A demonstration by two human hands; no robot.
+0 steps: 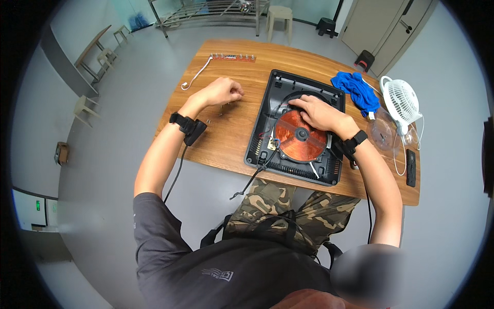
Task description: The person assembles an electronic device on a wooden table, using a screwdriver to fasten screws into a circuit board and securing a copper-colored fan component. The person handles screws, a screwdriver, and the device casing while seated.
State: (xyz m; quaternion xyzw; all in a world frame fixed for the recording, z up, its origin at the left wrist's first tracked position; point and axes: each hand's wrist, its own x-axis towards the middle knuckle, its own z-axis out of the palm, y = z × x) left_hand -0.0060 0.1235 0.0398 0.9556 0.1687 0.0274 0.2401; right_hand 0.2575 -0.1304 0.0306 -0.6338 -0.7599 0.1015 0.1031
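Observation:
An opened induction cooker's black housing (267,123) lies on the wooden table in front of me, its inside facing up. The round copper coil (296,141) sits in the housing, with thin wires at its left side. My right hand (320,113) rests over the coil's far edge, its fingers stretched out. To the left of the housing, my left hand (224,92) is held low over the table with its fingers curled together. Whatever they may hold is too small to make out. Small screws (209,121) lie on the wood just below that hand.
A narrow red circuit board (234,58) with a white cable lies at the table's far left. At the right are a blue cloth (357,91), a white fan (401,100), a clear plastic cover (382,131) and a black bar (410,167). The cooker's dark cord (252,180) hangs over the front edge.

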